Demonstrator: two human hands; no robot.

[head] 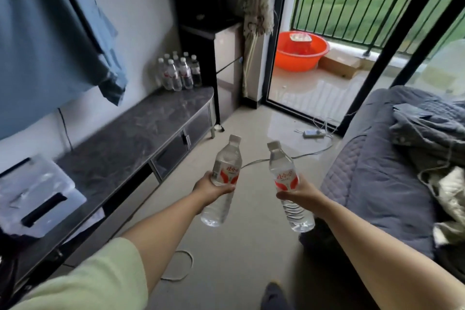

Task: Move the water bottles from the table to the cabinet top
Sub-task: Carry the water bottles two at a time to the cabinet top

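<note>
My left hand (210, 189) grips a clear water bottle (224, 166) with a red and white label around its middle, cap pointing up and forward. My right hand (303, 192) grips a second, identical water bottle (284, 168) the same way. Both bottles hang in the air over the floor, side by side and slightly apart. A long low cabinet (130, 143) with a dark marbled top runs along the left wall. At its far end stand several more water bottles (177, 73) in a tight group.
A white box-shaped appliance (37, 196) sits on the near end of the cabinet. A bed with grey bedding (392, 166) fills the right side. Cables and a power strip (313, 133) lie on the floor ahead. An orange basin (299, 51) stands on the balcony.
</note>
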